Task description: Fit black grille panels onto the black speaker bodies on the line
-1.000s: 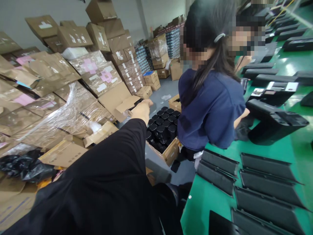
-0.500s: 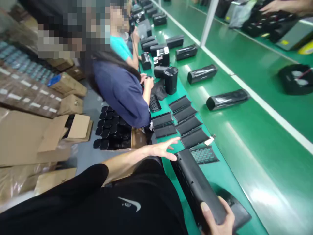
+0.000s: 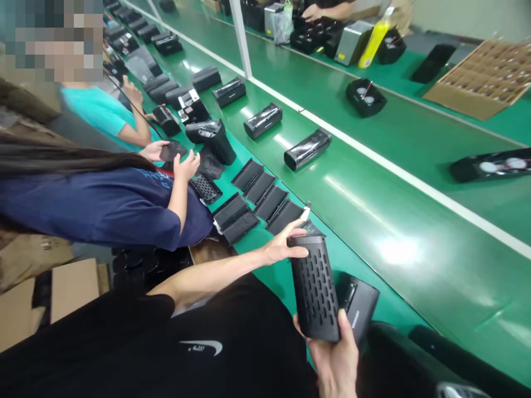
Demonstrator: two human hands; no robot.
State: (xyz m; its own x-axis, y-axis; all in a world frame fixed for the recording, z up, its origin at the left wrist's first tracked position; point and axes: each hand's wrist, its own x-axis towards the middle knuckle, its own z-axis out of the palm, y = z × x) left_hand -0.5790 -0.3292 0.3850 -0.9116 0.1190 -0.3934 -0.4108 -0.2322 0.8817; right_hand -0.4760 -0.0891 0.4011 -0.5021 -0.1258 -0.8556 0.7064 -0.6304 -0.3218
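Note:
A black speaker housing (image 3: 317, 287) with a slotted grille facing up is held between my two hands. My left hand (image 3: 286, 243) grips its far end, thumb over the grille edge and fingers over the top. My right hand (image 3: 334, 348) wraps round the near end from below, thumb on the right side. Just right of it, a second black housing (image 3: 362, 304) with small lettering rests on the green table. Black curved panels (image 3: 269, 202) lie in rows beyond my left hand, and part of another grille panel (image 3: 313, 228) shows behind the held housing.
At the left, a person in a navy shirt (image 3: 124, 204) handles a dark piece; a person in turquoise (image 3: 99, 113) sits farther back. Black wrapped units (image 3: 307, 149) stand on the green conveyor (image 3: 373, 182). A divided carton (image 3: 456, 102) is at the upper right.
My left hand, open before, has closed on the housing's far end. The housing has been turned so its grille shows. The view has swung to the right.

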